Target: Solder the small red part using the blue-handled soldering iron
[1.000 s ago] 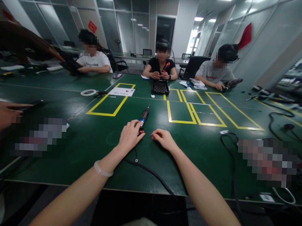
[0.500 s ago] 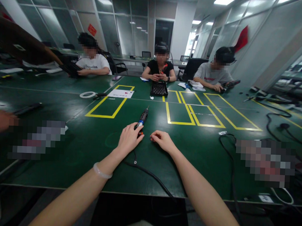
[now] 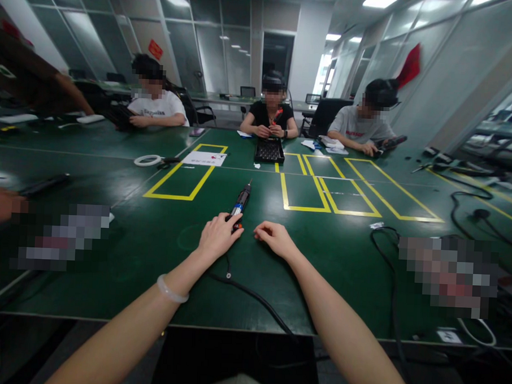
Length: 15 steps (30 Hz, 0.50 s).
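An electric screwdriver [image 3: 240, 200], dark with a silver and blue band, lies on the green table with its bit pointing away from me. My left hand [image 3: 218, 235] is closed around its near end, thumb on the right side. The fingers and body of the hand hide part of the handle. Just to the right, my right hand [image 3: 275, 238] rests on the table with its fingers curled in, apart from the screwdriver. Nothing shows in it. A black cable [image 3: 260, 298] runs across the table below my hands, with a small ring terminal [image 3: 228, 276] near it.
Yellow tape outlines [image 3: 306, 210] mark the table [image 3: 151, 250]. Across it, a person with a red-handled tool sits behind a black tray [image 3: 269, 152]. Other people sit at both sides. A white sheet [image 3: 205, 158], a white cable coil [image 3: 147, 160] and blurred-out items lie around.
My hands and the screwdriver stay in place. At the far left, the person in brown has moved, and their arm now reaches lower toward the table.
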Tool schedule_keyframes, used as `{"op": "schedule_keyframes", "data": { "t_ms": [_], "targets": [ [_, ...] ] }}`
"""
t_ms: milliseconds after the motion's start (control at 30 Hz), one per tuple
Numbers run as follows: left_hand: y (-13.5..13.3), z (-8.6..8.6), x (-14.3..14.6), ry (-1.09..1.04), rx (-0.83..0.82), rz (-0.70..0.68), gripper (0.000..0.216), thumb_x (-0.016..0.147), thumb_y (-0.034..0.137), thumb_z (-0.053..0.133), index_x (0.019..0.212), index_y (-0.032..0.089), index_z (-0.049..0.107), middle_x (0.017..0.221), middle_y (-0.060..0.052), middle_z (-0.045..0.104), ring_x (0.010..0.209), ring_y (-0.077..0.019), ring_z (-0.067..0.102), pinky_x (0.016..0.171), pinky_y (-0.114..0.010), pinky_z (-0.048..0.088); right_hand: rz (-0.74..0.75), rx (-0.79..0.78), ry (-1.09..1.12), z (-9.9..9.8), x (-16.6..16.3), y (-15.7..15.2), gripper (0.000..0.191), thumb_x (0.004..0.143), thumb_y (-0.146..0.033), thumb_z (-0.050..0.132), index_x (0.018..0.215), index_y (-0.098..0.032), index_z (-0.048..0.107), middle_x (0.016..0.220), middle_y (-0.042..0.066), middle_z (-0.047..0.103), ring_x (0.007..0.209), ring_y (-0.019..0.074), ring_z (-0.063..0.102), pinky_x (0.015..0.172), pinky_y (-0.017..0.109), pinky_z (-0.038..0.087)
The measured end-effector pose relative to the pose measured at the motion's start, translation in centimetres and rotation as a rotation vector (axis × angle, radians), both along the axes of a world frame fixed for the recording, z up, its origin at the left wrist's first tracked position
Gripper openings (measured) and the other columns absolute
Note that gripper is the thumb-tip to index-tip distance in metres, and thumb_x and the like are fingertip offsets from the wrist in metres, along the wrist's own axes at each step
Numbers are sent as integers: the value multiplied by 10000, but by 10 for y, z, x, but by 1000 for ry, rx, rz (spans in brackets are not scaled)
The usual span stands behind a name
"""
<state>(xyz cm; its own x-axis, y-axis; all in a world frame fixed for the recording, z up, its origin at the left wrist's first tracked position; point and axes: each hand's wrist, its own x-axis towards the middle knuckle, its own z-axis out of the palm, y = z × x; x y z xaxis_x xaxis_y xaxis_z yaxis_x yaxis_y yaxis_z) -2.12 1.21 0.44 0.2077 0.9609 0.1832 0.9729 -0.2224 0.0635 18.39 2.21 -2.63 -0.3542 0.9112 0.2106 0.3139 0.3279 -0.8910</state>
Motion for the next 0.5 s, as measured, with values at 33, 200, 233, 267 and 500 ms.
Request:
{"op": "schedule_keyframes", "data": {
  "t_ms": [33, 200, 233, 267, 500],
  "targets": [
    [0, 1, 0, 4, -1, -1, 492, 922, 486, 459, 1386, 322, 476, 1257, -118, 532, 1040, -291, 563, 848, -396, 449, 1, 0, 2, 0, 0, 0, 150, 872, -235, 534, 861, -163, 665, 755, 21, 694, 667, 123, 617, 669, 233, 463],
    [0, 1, -3, 18, 17, -3, 489, 922, 499, 457, 1382, 335, 476, 1228, -111, 515, 1016, -275, 554, 826, -373, 454, 10, -4, 7, 0, 0, 1, 152, 875, -232, 532, 877, -159, 665, 752, 21, 689, 666, 120, 616, 659, 225, 459],
    [0, 0, -4, 20, 16, 0, 491, 922, 501, 458, 1384, 337, 474, 1226, -109, 513, 1015, -271, 553, 829, -370, 453, 10, -2, 4, -1, 0, 1, 152, 875, -232, 532, 875, -158, 665, 752, 21, 690, 667, 120, 615, 658, 225, 457],
    [0, 0, -4, 23, 13, 5, 492, 921, 502, 460, 1385, 339, 474, 1226, -107, 512, 1016, -268, 552, 832, -367, 452, 11, 1, 0, -1, 0, 1, 153, 875, -233, 532, 875, -156, 664, 754, 23, 690, 668, 121, 615, 659, 225, 456],
    [1, 0, -4, 21, 4, 15, 497, 920, 502, 463, 1392, 348, 468, 1227, -105, 507, 1017, -268, 545, 821, -363, 450, 13, -5, -3, 0, 0, 0, 152, 876, -236, 534, 876, -153, 661, 757, 26, 693, 669, 124, 616, 661, 228, 454]
  ]
}}
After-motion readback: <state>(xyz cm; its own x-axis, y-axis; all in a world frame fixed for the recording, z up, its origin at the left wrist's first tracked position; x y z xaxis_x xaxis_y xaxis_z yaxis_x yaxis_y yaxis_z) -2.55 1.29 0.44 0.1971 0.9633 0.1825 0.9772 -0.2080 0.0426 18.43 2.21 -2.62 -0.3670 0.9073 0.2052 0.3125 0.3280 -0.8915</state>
